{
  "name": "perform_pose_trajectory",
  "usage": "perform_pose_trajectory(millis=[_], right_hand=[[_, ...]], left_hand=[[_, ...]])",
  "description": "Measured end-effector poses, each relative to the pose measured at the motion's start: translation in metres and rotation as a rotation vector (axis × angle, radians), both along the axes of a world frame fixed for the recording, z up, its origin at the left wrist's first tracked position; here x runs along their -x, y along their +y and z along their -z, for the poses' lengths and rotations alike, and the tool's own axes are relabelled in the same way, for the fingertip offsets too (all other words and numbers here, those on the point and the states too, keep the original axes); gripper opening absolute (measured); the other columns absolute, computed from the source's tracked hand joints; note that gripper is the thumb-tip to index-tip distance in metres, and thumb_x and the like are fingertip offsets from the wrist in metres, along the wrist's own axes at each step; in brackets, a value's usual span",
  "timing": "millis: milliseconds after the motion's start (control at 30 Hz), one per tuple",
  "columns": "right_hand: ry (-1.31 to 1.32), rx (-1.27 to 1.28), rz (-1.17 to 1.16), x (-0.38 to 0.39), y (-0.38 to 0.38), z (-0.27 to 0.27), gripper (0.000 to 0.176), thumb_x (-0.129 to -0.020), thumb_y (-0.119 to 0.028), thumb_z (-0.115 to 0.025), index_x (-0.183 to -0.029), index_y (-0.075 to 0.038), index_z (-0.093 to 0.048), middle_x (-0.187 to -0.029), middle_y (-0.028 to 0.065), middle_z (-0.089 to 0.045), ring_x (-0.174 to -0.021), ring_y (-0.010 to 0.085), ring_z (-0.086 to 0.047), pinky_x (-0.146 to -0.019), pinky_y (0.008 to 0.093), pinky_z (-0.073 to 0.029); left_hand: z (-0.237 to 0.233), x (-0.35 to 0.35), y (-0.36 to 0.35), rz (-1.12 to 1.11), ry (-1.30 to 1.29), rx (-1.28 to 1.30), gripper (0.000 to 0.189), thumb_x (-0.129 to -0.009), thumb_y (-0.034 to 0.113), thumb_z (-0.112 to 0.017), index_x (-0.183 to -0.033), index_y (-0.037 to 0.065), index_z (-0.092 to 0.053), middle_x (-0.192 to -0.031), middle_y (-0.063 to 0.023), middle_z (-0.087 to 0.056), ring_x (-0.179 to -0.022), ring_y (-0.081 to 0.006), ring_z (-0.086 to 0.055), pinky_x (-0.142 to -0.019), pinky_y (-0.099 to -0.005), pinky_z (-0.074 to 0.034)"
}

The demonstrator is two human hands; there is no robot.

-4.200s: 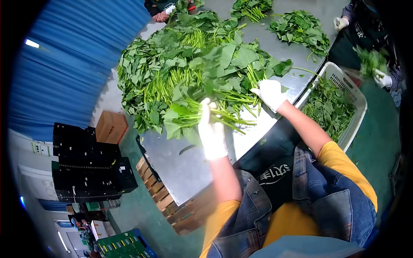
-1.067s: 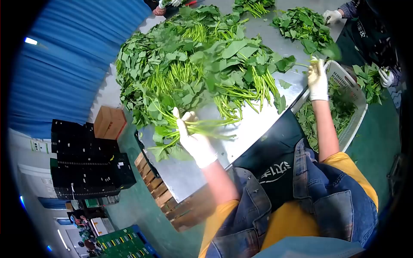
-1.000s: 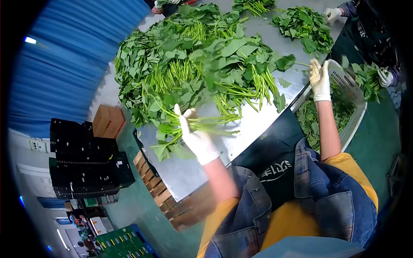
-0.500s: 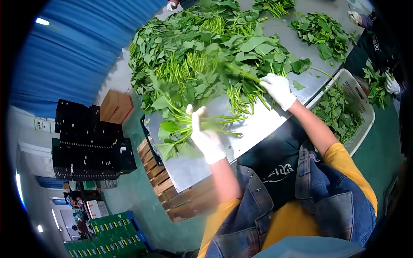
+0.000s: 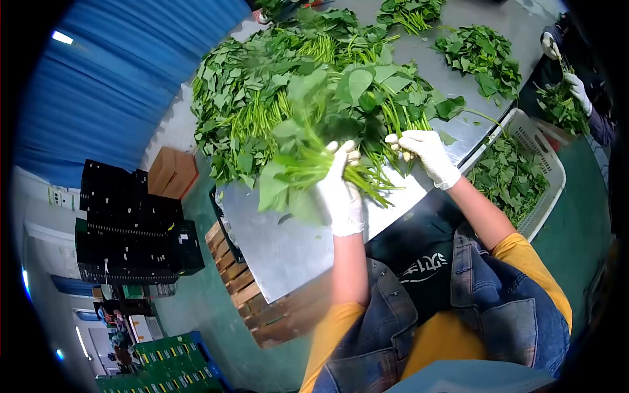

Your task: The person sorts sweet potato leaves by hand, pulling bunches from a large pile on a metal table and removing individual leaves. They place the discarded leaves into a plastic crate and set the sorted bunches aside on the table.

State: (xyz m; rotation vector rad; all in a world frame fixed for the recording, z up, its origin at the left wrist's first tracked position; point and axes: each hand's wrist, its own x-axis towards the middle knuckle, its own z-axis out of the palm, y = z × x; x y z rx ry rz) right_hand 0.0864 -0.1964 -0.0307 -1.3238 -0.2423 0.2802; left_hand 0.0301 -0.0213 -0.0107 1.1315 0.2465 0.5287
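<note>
gloved hands work leafy greens (image 5: 249, 85) near the metal tabletop (image 5: 282, 255)'s edge.
the left hand (image 5: 342, 196)'s fingers grip a leafy bunch (image 5: 304, 169) by its stems; the right hand (image 5: 426, 156)'s fingers close on stems at the heap's margin. bare metal opens toward the near left corner; by the edge, beyond the right forearm, a white slotted basket (image 5: 555, 175) holds loose leaves (image 5: 510, 178).

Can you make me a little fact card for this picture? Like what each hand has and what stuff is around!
left hand: white glove, gripping a leafy bunch
right hand: white glove, fingers on stems at the big pile's edge
table: shiny metal, under the big pile of greens and smaller piles
basket: pale plastic, leaves inside, beside the table
co-worker's hands: gloved, with greens
around: blue curtain, brown box, black crates
</note>
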Motion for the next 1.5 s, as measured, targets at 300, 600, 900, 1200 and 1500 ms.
perform_pose_trajectory(millis=[300, 600, 900, 1200, 1500], right_hand=[[-0.331, 0.274, -0.075, 0.015, 0.004, 0.018, 0.016, -0.084, -0.013, -0.065, -0.085, 0.002, -0.069, -0.07, 0.0027, -0.061, -0.059, 0.0067, -0.053, -0.054, 0.0227, -0.041], [-0.191, 0.136, -0.045, 0.003, 0.013, -0.03, 0.031, -0.084, -0.013, -0.063, -0.11, 0.004, -0.063, -0.099, 0.0036, -0.063, -0.085, 0.0083, -0.057, -0.076, 0.024, -0.046], [0.231, -0.685, -0.188, 0.004, -0.007, 0.003, 0.025, -0.091, -0.024, -0.06, -0.106, -0.004, -0.059, -0.102, 0.0096, -0.064, -0.105, 0.0225, -0.059, -0.088, 0.0315, -0.042], [0.006, 0.03, -0.35, 0.042, -0.111, 0.012, 0.047, -0.083, -0.034, -0.069, -0.111, 0.001, -0.059, -0.071, 0.0072, -0.063, -0.064, 0.0202, -0.061, -0.056, 0.0288, -0.047], [-0.413, 1.438, 0.192, 0.061, -0.176, 0.075, 0.052, -0.067, -0.016, -0.073, -0.116, -0.007, -0.059, -0.102, 0.0159, -0.063, -0.087, 0.0346, -0.061, -0.078, 0.0415, -0.048]], left_hand=[[0.036, -0.024, -0.005, 0.086, 0.164, 0.007, 0.032, -0.076, -0.007, -0.069, -0.106, -0.003, -0.059, -0.087, -0.0054, -0.061, -0.071, -0.0111, -0.057, -0.065, -0.0221, -0.048], [0.002, 0.001, -0.034, 0.128, 0.356, -0.154, 0.022, -0.079, -0.002, -0.07, -0.099, -0.001, -0.062, -0.092, -0.0033, -0.063, -0.078, -0.0095, -0.057, -0.072, -0.0237, -0.049], [0.044, -0.021, -0.018, 0.022, 0.02, 0.332, 0.027, -0.081, -0.004, -0.064, -0.107, -0.002, -0.058, -0.096, -0.009, -0.062, -0.089, -0.0155, -0.06, -0.079, -0.027, -0.049], [0.021, -0.016, 0.008, 0.055, 0.053, 0.485, 0.017, -0.087, -0.004, -0.055, -0.104, -0.003, -0.057, -0.095, -0.0115, -0.062, -0.081, -0.0173, -0.061, -0.069, -0.0244, -0.049], [0.008, -0.002, 0.024, 0.048, -0.009, 0.661, 0.026, -0.085, -0.003, -0.058, -0.11, -0.001, -0.054, -0.094, -0.0093, -0.06, -0.08, -0.0168, -0.059, -0.071, -0.0263, -0.05]])
